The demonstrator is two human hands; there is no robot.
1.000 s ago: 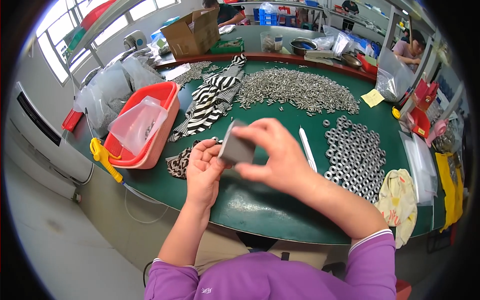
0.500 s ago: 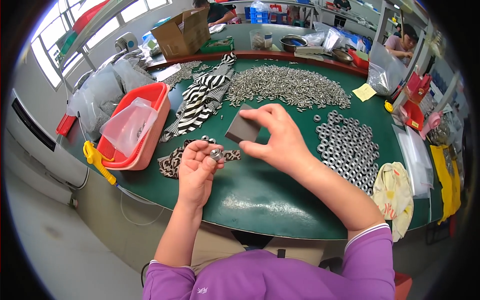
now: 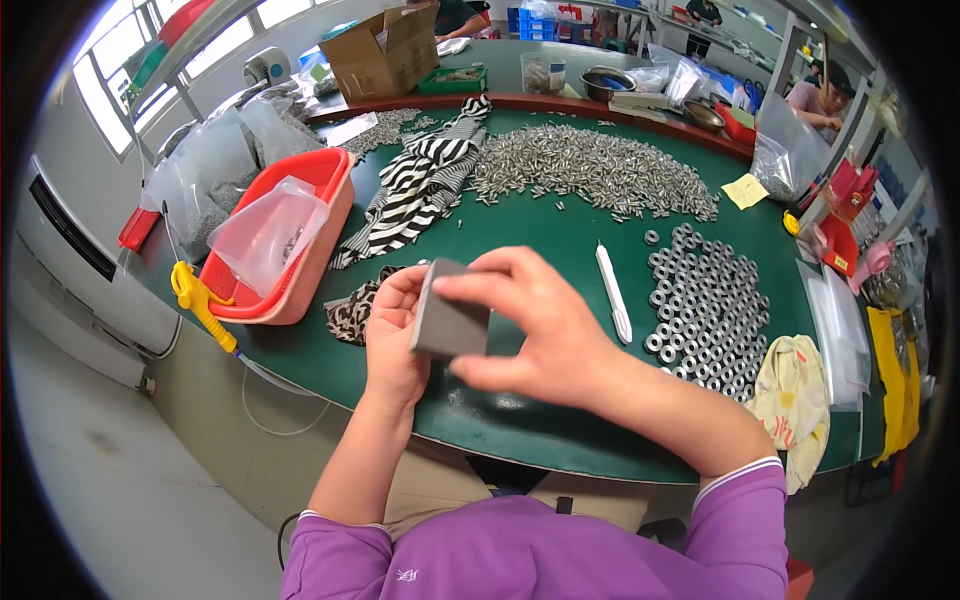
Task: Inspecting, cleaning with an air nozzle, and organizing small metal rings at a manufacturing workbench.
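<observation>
My right hand (image 3: 535,325) pinches a small grey rectangular block (image 3: 450,322) between thumb and fingers and presses it flat against the palm of my left hand (image 3: 392,340). My left hand is cupped upward under the block; whatever lies in its palm is hidden by the block. Both hands hover over the near edge of the green table (image 3: 520,420). A flat group of metal rings (image 3: 705,305) lies to the right of my hands, and a big heap of small metal pins (image 3: 590,170) lies beyond them.
A white pen-like tool (image 3: 612,290) lies right of my hands. A red basket (image 3: 285,235) with a clear bag, a yellow air gun (image 3: 200,305), striped cloth (image 3: 415,195), a cardboard box (image 3: 385,50) and a cream cloth (image 3: 795,395) surround the work area. A person sits at the far right.
My right hand brought the grey block from above the table down onto my left palm, covering the small metal part that my left fingers showed before. Both hands moved closer to me.
</observation>
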